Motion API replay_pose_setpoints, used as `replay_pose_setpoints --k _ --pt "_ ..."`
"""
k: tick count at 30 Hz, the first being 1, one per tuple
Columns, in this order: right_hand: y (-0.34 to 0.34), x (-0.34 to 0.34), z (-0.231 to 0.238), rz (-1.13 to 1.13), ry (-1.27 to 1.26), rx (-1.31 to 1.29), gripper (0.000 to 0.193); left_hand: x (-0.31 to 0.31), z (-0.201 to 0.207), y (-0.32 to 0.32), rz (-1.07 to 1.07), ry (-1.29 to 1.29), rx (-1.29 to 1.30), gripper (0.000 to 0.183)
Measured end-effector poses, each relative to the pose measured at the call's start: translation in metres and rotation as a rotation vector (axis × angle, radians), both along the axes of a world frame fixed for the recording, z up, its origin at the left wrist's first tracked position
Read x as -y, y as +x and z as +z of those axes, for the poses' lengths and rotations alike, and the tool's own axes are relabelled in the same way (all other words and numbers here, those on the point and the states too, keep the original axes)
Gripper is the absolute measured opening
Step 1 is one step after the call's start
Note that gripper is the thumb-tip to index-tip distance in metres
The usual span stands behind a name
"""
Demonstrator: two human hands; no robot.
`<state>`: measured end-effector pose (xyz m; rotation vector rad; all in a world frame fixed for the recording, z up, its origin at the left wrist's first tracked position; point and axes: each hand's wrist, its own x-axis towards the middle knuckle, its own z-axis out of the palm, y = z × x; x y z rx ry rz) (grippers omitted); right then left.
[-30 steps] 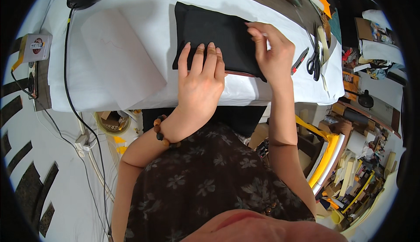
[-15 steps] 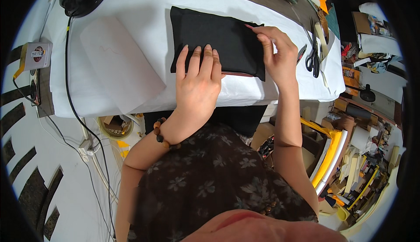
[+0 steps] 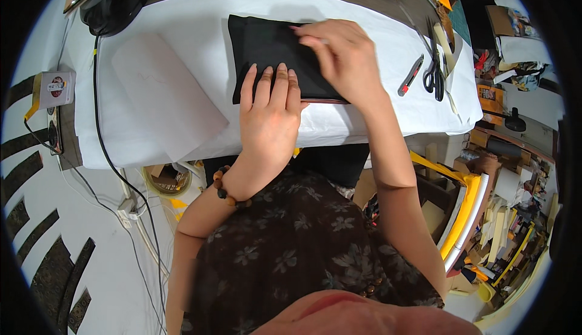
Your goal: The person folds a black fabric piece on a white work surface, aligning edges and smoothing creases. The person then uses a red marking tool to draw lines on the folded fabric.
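A black fabric piece [image 3: 267, 39], roughly rectangular with a brownish-red strip along its near edge, lies on the white-covered table. My left hand [image 3: 271, 108] rests flat on its near left part, fingers stretched out and slightly spread. Over its right side is my right hand [image 3: 345, 56], somewhat blurred, fingers bent and pointing left, with a gap between thumb and forefinger. Its fingertips are close to the cloth's far middle; whether they touch it I cannot tell. I see nothing held in it. The fabric's right end is hidden beneath that hand.
Right of the fabric lie a red-and-black utility knife [image 3: 411, 76] and black-handled scissors [image 3: 434, 80]. A translucent sheet [image 3: 167, 92] covers the table's left part. Beyond it stands a black machine-like object [image 3: 118, 5], and a black cable [image 3: 97, 105] hangs over the left edge.
My right hand has swept left across the fabric from its far right corner, uncovering the utility knife. My left hand stays flat on the cloth, which appears shifted slightly left in the picture.
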<state>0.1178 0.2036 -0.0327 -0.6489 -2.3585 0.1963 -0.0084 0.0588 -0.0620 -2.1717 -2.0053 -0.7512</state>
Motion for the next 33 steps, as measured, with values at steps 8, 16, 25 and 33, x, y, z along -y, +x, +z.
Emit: replay_pose_setpoints --k 8,16,25,33 --pt "0.066 0.010 0.010 -0.288 -0.142 -0.009 0.010 -0.003 0.000 -0.002 -0.031 0.025 -0.032 0.047" --pt "0.066 0.051 -0.033 -0.431 -0.464 -0.376 0.037 -0.010 -0.006 0.014 0.000 0.127 -0.011 0.045" --pt "0.040 0.005 -0.045 -0.188 -0.496 -0.553 0.037 0.011 0.006 0.020 -0.115 0.052 0.007 0.045" --pt "0.025 -0.007 -0.008 -0.074 -0.537 -0.529 0.025 0.027 0.035 -0.027 -0.300 -0.259 0.133 0.088"
